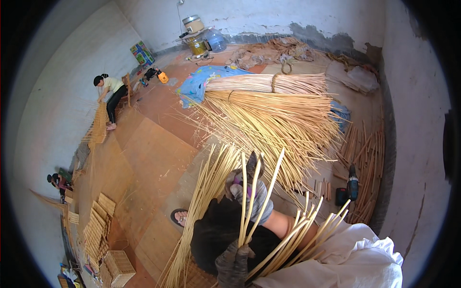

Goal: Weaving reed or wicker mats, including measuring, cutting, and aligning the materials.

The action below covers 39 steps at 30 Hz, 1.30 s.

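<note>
My left hand (233,263), in a grey dark-coated glove, is closed around the lower part of a few pale peeled wicker rods (245,206) that fan upward. Beyond them is my right hand (252,192), in a grey glove with a purple patch; its dark fingertips point up, apart, partly hidden by the rods. More upright rods (307,228) cross in front of my right forearm. Left of my black-clad knee leans a long sheaf of thin rods (206,206). Low beside it shows a bit of woven wickerwork (196,274), mostly hidden.
A large tied rod bundle (273,103) lies ahead on a blue cloth (201,81). At right are a cordless drill (353,185) and loose brown sticks (367,153). Woven panels (98,223) and a wicker basket (117,269) stand left. Two people work along the left wall.
</note>
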Tool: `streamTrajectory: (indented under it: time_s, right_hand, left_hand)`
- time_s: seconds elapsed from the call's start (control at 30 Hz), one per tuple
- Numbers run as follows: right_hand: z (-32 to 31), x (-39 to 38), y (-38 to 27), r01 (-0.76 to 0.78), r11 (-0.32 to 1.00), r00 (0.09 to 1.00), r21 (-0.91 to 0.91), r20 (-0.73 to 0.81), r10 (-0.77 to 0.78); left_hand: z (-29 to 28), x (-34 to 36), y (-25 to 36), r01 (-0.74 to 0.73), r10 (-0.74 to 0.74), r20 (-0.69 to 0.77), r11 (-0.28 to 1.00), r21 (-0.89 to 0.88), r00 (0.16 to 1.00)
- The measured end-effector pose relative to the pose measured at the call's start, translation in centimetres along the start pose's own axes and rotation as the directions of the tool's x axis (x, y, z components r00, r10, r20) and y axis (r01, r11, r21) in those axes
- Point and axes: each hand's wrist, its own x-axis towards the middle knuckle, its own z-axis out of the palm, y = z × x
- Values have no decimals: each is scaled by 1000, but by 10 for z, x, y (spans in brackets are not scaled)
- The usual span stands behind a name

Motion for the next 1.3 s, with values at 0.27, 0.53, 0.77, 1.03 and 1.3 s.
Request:
streamTrajectory:
  time_s: [0.27,0.53,0.77,1.03,1.3]
  right_hand:
    - [2,6,-10,43,989,927,-141,374,13]
    - [-25,6,-6,-123,986,987,-115,-114,110]
    - [1,5,-19,-248,967,945,-62,-234,227]
    - [-4,-17,-2,39,967,999,-253,6,-38]
    - [-5,-15,14,141,717,984,-683,18,-177]
  left_hand:
    - [-20,-4,0,173,-154,204,982,-76,967]
    - [-18,10,-5,199,-220,-37,931,-307,975]
    - [-32,20,8,-426,269,338,685,591,902]
    - [-35,38,9,-282,328,-71,888,364,942]
    - [-31,34,12,-251,283,-65,918,308,957]
